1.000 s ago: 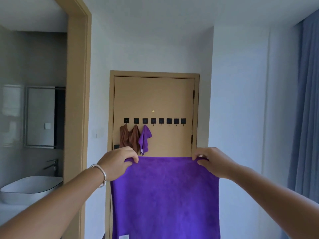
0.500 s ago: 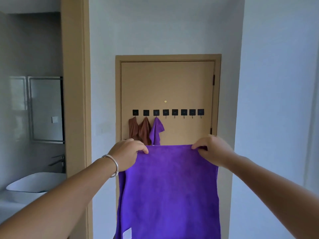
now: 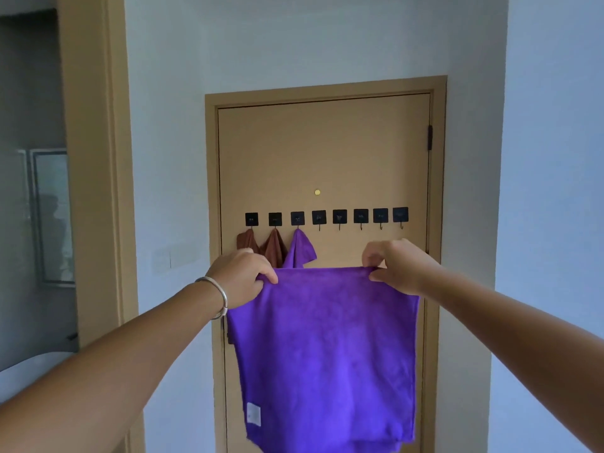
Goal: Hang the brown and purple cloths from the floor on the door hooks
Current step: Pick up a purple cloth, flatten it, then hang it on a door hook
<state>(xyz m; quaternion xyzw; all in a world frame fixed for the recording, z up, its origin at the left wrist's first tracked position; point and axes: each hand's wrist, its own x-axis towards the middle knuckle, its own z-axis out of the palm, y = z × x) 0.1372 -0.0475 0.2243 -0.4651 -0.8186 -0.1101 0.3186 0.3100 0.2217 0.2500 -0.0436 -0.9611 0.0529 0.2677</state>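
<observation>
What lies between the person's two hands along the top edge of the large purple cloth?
In the head view, only the cloth's own top hem: the left hand and right hand pinch the large purple cloth at its upper corners.

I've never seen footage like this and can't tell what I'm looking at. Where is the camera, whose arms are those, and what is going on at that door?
There is no machine here. The one view comes from a wide-angle camera worn on a person's head, so the two arms reaching forward are the wearer's own. The left hand, with a bracelet at its wrist, and the right hand each pinch the top edge of a large purple cloth, holding it spread out in front of a tan door. On the door is a row of eight black hooks. The three leftmost are taken: two brown cloths and a small purple cloth. The other five are free.
</observation>
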